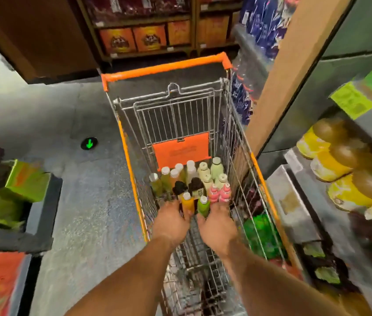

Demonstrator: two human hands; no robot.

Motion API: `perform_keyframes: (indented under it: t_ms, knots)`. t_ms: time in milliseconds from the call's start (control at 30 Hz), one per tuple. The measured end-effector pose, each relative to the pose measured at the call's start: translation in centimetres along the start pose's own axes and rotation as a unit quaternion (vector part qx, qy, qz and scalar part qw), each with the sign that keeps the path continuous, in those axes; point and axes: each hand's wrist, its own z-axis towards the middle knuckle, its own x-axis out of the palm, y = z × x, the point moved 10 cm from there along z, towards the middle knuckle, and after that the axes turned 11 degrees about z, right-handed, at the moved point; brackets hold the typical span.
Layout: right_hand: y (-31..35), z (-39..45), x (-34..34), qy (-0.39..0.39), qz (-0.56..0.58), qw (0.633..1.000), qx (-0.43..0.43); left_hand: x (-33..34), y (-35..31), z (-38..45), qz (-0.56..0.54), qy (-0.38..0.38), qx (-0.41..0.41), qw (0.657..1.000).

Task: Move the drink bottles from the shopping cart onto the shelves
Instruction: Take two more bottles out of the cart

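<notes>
A wire shopping cart with orange trim stands in the aisle below me. Several drink bottles stand at its far end: pale green and cream ones, two dark-capped ones, two pink bottles. My left hand is inside the cart, its fingers curled round an orange bottle. My right hand grips a green bottle beside it. Both bottles are upright. The shelves run along the right, close to the cart.
Yellow tubs with brown lids and green packs fill the right shelves. A low dark display with green boxes stands at the left. Shelving with orange boxes stands beyond the cart handle. A green arrow marker is on the grey floor.
</notes>
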Motion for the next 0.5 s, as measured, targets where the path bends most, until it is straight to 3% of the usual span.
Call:
perform_keyframes:
  t_ms: [300,500]
  knots:
    - [-7.4,13.0,8.0,-0.001,0.009,0.999,0.033,12.5,5.0,11.3,-0.033,0.033,-0.158,0.986]
    - [-11.1,16.5,13.0,0.020,-0.018,0.997,0.077,18.3,6.2,14.3,-0.101,0.038,-0.174,0.979]
